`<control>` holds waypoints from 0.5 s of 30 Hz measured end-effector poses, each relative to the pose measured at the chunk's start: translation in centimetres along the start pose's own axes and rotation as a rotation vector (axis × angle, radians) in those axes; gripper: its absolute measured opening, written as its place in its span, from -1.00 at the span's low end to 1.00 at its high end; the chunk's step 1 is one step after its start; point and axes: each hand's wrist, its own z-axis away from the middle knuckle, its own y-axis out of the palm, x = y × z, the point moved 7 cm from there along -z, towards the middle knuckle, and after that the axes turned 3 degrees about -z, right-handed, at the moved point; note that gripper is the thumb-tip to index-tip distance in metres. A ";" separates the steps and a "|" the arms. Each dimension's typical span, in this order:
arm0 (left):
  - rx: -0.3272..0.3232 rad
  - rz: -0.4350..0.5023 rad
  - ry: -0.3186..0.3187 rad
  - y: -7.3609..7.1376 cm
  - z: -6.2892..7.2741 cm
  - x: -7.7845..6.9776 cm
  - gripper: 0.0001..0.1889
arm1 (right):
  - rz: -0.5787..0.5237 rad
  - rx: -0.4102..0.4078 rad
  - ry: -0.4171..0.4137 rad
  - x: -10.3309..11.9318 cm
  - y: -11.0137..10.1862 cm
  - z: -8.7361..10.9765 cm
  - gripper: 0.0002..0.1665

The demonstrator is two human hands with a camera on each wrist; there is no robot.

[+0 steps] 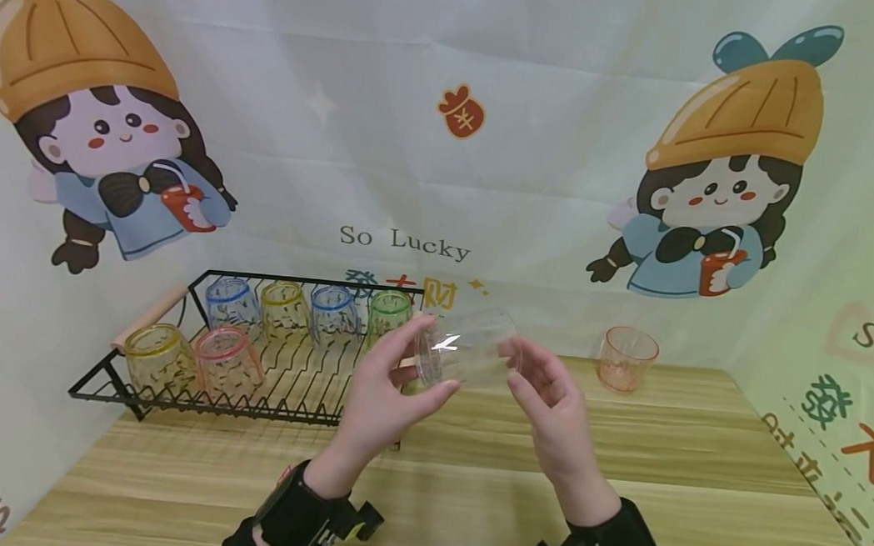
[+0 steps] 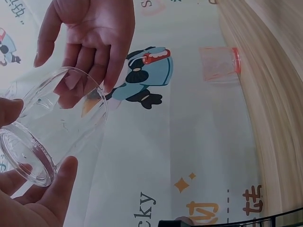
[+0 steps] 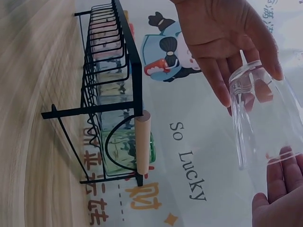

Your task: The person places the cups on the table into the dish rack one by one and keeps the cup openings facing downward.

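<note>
A clear glass tumbler point(image 1: 473, 350) is held up above the table, tilted nearly on its side with its mouth to the right. My left hand point(image 1: 386, 374) grips it around the base end, thumb on the near side and fingers on the far side. At the mouth, my right hand point(image 1: 560, 410) has its fingertips right by the rim, and its thumb stands apart from them. In the left wrist view, the right fingers show partly through the glass wall point(image 2: 71, 120). The right wrist view shows the right fingers point(image 3: 277, 177) loosely bent beside the rim.
A black wire rack point(image 1: 248, 416) with wooden handles stands at left on the wood table point(image 1: 467, 517). It carries several upside-down tinted glasses, among them a yellow glass point(image 1: 161, 360) and a pink glass point(image 1: 228, 365). Another pink glass point(image 1: 627, 364) stands upright at the back right, near the printed cloth point(image 1: 547, 188).
</note>
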 end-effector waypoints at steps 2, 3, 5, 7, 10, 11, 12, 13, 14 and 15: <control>0.001 -0.008 0.003 -0.2 0.1 0.0 -0.22 | 0.006 0.000 0.000 0.0 -0.2 0.0 -0.54; 0.001 -0.016 0.006 -0.3 0.1 0.0 -0.21 | 0.010 0.003 -0.004 0.1 -0.3 0.0 -0.54; -0.002 -0.027 0.016 -0.5 0.2 -0.1 -0.21 | 0.015 0.011 -0.016 0.1 -0.5 0.1 -0.52; -0.004 -0.032 0.023 -0.8 0.2 -0.1 -0.21 | 0.026 0.016 -0.027 0.2 -0.7 0.1 -0.51; -0.003 -0.030 0.020 -1.1 0.3 -0.1 -0.20 | 0.053 0.016 -0.031 0.2 -1.2 0.2 -0.50; -0.003 -0.031 0.014 -1.2 0.3 0.0 -0.20 | 0.064 0.015 -0.027 0.1 -1.3 0.2 -0.50; -0.001 -0.028 0.009 -1.2 0.3 0.0 -0.20 | 0.074 0.013 -0.026 0.1 -1.5 0.2 -0.50; -0.002 -0.030 0.002 -1.3 0.3 0.0 -0.19 | 0.079 0.012 -0.023 0.1 -1.7 0.2 -0.50; -0.003 -0.035 -0.003 -1.5 0.3 0.1 -0.19 | 0.086 0.010 -0.020 0.1 -1.8 0.3 -0.50; -0.005 -0.040 -0.008 -1.6 0.3 0.1 -0.19 | 0.092 0.006 -0.017 0.0 -2.0 0.3 -0.50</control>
